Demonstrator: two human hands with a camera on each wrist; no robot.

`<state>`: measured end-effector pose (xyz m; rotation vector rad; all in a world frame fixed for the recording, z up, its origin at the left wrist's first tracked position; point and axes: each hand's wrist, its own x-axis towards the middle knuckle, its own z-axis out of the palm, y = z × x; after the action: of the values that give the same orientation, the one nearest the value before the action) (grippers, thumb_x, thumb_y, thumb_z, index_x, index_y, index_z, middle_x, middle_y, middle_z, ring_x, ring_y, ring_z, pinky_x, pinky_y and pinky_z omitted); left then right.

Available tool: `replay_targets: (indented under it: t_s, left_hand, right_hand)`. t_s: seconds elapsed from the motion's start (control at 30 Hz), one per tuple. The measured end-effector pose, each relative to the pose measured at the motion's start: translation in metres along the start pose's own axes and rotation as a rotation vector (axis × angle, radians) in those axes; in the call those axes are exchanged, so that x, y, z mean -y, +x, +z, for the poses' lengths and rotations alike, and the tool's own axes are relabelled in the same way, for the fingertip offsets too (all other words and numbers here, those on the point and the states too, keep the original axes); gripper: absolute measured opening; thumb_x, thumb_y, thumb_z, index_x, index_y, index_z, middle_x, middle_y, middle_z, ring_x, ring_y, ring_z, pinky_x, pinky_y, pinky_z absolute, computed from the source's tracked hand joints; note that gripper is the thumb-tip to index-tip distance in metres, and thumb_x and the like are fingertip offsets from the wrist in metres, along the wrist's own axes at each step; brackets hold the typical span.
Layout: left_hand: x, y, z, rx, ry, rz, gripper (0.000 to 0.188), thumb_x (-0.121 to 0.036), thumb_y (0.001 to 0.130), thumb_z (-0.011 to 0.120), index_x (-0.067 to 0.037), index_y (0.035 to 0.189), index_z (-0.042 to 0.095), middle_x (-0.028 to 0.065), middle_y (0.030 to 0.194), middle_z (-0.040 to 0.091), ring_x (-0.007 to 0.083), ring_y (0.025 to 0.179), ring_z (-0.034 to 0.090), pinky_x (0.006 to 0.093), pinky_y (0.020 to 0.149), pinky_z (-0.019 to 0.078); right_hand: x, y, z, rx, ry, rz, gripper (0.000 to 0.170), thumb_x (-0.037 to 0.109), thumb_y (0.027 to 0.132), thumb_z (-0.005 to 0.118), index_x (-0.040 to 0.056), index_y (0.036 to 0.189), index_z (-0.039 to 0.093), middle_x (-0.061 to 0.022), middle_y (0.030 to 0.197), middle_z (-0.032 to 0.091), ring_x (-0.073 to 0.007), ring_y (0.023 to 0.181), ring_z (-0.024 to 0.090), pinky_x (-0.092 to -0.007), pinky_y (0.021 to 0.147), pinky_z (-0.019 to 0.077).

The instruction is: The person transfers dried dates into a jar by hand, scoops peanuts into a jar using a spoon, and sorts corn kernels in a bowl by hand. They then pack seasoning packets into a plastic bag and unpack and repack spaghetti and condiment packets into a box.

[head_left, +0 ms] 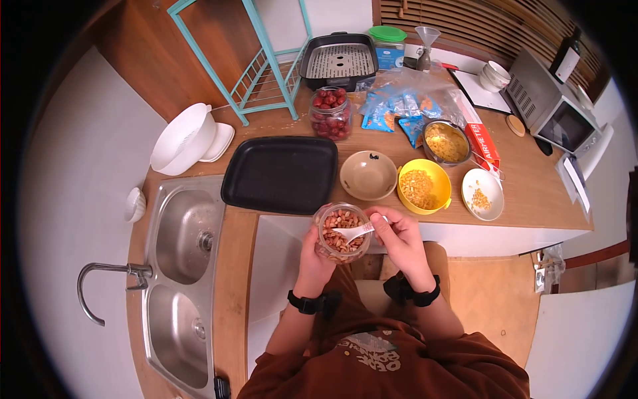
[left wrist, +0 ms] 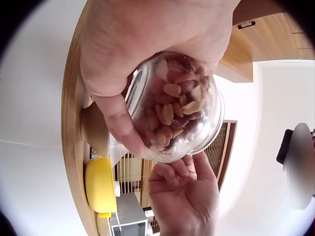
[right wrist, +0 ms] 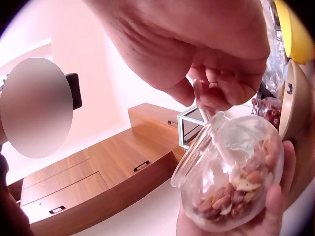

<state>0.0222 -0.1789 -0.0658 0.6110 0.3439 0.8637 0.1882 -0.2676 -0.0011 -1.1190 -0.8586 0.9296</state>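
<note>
A clear jar [head_left: 321,249] of peanuts [left wrist: 166,114] is gripped in my left hand [head_left: 312,263], held tilted in front of my body at the counter edge. My right hand [head_left: 403,243] pinches the handle of a white spoon [head_left: 352,232], whose bowl dips into the jar among the nuts. In the right wrist view the spoon handle passes through the jar mouth, and left fingers [right wrist: 273,204] wrap the jar's side. Just beyond the jar stand a beige bowl [head_left: 367,175] and a yellow bowl [head_left: 441,174] holding yellow kernels [head_left: 419,189].
A black tray [head_left: 279,174] lies left of the beige bowl, beside the double sink [head_left: 216,266]. Farther back are a jar of red fruit [head_left: 330,114], a metal bowl [head_left: 446,159] of yellow food, and blue packets [head_left: 379,118]. A white bowl [head_left: 493,207] with kernels sits right.
</note>
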Motion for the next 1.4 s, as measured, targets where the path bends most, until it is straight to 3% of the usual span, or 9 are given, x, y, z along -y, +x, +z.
replay_targets:
  t_s: [0.1,0.3,0.47,0.63,1.13,1.2,1.27,1.4]
  left_hand:
    - [0.003,0.001,0.000,0.019,0.037,-0.037,0.052,-0.035,0.107,0.038,-0.003,0.147,0.041,0.0120,0.145,0.052,0.0235,0.135,0.050,0.0406,0.115,0.0390]
    - [0.012,-0.004,0.003,-0.004,0.130,-0.057,0.052,-0.036,0.107,0.036,-0.004,0.146,0.042,0.0119,0.143,0.054,0.0248,0.133,0.052,0.0420,0.113,0.0408]
    - [0.023,-0.006,0.004,-0.094,0.109,-0.032,0.055,-0.042,0.107,0.032,-0.003,0.144,0.045,0.0125,0.142,0.055,0.0264,0.131,0.054,0.0448,0.111,0.0431]
    - [0.024,-0.006,0.015,-0.195,-0.014,0.013,0.058,-0.045,0.106,0.032,-0.002,0.143,0.046,0.0137,0.141,0.056,0.0277,0.130,0.054,0.0465,0.110,0.0444]
    - [0.017,0.017,0.031,-0.126,0.008,0.058,0.055,-0.043,0.110,0.029,-0.004,0.146,0.043,0.0120,0.144,0.053,0.0267,0.132,0.053,0.0484,0.111,0.0438]
    - [0.013,0.027,0.034,-0.108,-0.012,0.071,0.055,-0.044,0.110,0.030,-0.005,0.147,0.043,0.0117,0.145,0.053,0.0267,0.133,0.052,0.0480,0.111,0.0441]
    - [0.007,0.035,0.039,-0.024,-0.055,0.094,0.049,-0.040,0.109,0.039,-0.012,0.149,0.038,0.0079,0.148,0.049,0.0233,0.137,0.048,0.0457,0.113,0.0408]
    - [0.005,0.044,0.036,-0.054,-0.035,0.144,0.048,-0.039,0.109,0.040,-0.012,0.147,0.039,0.0076,0.147,0.048,0.0235,0.137,0.047,0.0460,0.113,0.0407]
  right_hand:
    - [0.004,-0.005,-0.009,0.037,-0.030,0.016,0.024,0.014,0.102,0.062,-0.0004,0.120,0.066,0.0024,0.091,0.069,-0.0003,0.076,0.057,-0.0177,0.064,0.0463]
    - [0.003,-0.017,-0.019,0.029,0.061,0.218,0.017,0.014,0.103,0.061,0.0005,0.111,0.068,-0.0009,0.083,0.070,-0.0035,0.068,0.060,-0.0192,0.060,0.0476]
    - [0.002,-0.017,-0.021,-0.093,0.170,0.150,0.019,0.015,0.103,0.059,-0.0006,0.102,0.069,-0.0057,0.078,0.070,-0.0100,0.065,0.064,-0.0230,0.059,0.0511]
    - [0.002,-0.016,-0.023,-0.119,0.185,0.145,0.019,0.016,0.103,0.059,-0.0009,0.102,0.068,-0.0065,0.080,0.070,-0.0100,0.065,0.064,-0.0232,0.059,0.0514]
    - [0.005,0.019,-0.034,-0.188,0.320,0.019,0.021,0.016,0.105,0.055,0.0004,0.100,0.068,-0.0060,0.078,0.070,-0.0102,0.064,0.062,-0.0237,0.059,0.0505]
    - [0.014,0.028,-0.035,-0.229,0.344,-0.032,0.021,0.016,0.105,0.055,0.0003,0.100,0.068,-0.0066,0.078,0.070,-0.0111,0.064,0.063,-0.0246,0.059,0.0508]
    - [0.020,0.038,-0.039,-0.226,0.346,-0.070,0.021,0.016,0.105,0.055,0.0002,0.101,0.068,-0.0073,0.078,0.070,-0.0117,0.063,0.063,-0.0247,0.059,0.0508]
    - [0.029,0.049,-0.049,-0.279,0.348,-0.135,0.021,0.017,0.105,0.055,0.0003,0.101,0.067,-0.0083,0.079,0.070,-0.0115,0.063,0.063,-0.0240,0.059,0.0508]
